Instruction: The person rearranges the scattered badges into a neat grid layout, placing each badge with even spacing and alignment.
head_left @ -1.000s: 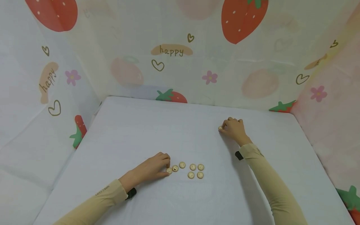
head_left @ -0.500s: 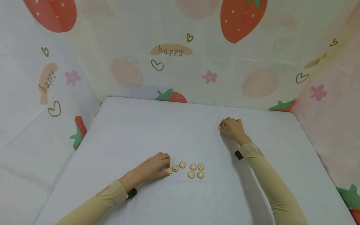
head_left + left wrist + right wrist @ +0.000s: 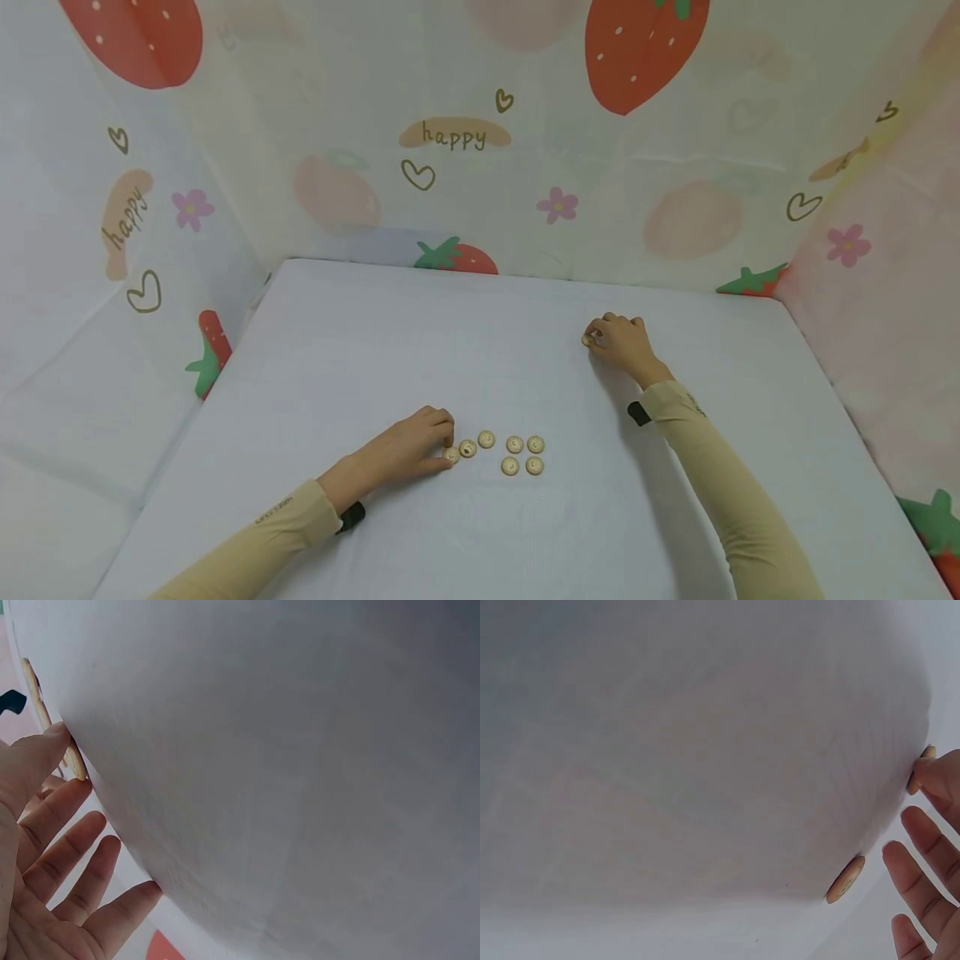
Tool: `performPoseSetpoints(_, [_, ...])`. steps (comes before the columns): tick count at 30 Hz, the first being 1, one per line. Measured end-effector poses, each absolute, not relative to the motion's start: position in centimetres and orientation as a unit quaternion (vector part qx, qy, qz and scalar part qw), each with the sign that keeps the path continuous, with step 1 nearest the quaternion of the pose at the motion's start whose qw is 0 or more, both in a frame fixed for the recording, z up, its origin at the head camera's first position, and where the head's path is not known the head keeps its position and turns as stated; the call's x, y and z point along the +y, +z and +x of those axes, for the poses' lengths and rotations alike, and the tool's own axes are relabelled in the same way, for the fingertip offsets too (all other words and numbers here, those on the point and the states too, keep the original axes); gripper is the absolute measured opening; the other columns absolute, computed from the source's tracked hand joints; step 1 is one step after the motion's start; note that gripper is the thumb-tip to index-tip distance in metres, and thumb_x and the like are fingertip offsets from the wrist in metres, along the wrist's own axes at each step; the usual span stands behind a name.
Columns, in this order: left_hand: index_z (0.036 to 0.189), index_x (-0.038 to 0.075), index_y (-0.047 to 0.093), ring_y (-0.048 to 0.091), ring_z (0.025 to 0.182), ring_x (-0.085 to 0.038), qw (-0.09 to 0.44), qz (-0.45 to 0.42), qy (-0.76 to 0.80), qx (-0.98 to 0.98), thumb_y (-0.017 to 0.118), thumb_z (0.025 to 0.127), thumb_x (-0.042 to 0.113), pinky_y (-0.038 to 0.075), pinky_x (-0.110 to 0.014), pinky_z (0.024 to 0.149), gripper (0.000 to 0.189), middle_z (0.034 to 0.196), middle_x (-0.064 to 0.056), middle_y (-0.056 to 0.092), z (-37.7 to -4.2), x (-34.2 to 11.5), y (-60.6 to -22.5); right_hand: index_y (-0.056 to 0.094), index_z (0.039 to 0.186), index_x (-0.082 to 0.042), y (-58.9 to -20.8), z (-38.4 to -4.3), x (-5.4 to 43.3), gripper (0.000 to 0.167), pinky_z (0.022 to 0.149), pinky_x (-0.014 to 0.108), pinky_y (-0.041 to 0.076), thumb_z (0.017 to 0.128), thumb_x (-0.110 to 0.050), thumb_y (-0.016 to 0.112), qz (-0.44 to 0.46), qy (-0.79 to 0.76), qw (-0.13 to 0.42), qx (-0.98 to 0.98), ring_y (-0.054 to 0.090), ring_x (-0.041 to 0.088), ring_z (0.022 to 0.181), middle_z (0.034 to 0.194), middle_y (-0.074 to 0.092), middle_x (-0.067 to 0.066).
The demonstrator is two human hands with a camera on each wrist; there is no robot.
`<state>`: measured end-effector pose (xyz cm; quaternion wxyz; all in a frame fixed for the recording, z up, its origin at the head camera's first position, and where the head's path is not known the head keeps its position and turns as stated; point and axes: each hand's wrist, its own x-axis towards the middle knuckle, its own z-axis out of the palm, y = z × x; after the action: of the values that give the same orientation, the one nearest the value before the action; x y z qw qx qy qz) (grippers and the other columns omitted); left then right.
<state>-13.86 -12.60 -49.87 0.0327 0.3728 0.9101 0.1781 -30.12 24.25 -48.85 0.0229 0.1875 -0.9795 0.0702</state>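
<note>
At the left end of a short slanting row, my left hand [image 3: 408, 444] pinches a round tan wooden button [image 3: 451, 455] between thumb and index finger. Two more buttons, the nearer one [image 3: 467, 448] and a farther one [image 3: 486, 439], continue that row up to the right. Farther back on the right, my right hand [image 3: 624, 343] holds another wooden button [image 3: 587, 340] by its edge with the thumb and a finger. In the right wrist view, one more button [image 3: 846, 880] lies on the cloth beside the fingers; in the head view the hand hides it.
Several buttons [image 3: 522, 455] lie in a small square block right of the row. White cloth covers the table [image 3: 360, 333]. A strawberry-print curtain [image 3: 465, 200] rises along the back and sides.
The button in the right fingertips has tilted slightly. Both hands stay in nearly the same places, and the loose buttons have not moved.
</note>
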Motion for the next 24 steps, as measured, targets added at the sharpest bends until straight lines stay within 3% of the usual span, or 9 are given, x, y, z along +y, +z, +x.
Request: performPoseSetpoints(24, [0.091,0.017,0.061,0.048,0.103,-0.011,0.031,0.372,0.178,0.91,0.067,0.085,0.031,0.045,-0.029,0.087,0.017,0.108,0.006,0.054,-13.94,-12.64,-50.13,0.067,0.103,-0.011,-48.97,-30.04,24.47,0.021,0.084,0.052,0.036,0.087,-0.026,0.063,0.188,0.075,0.029,-0.979,0.058,0.027,0.087,0.097,0.062,0.009])
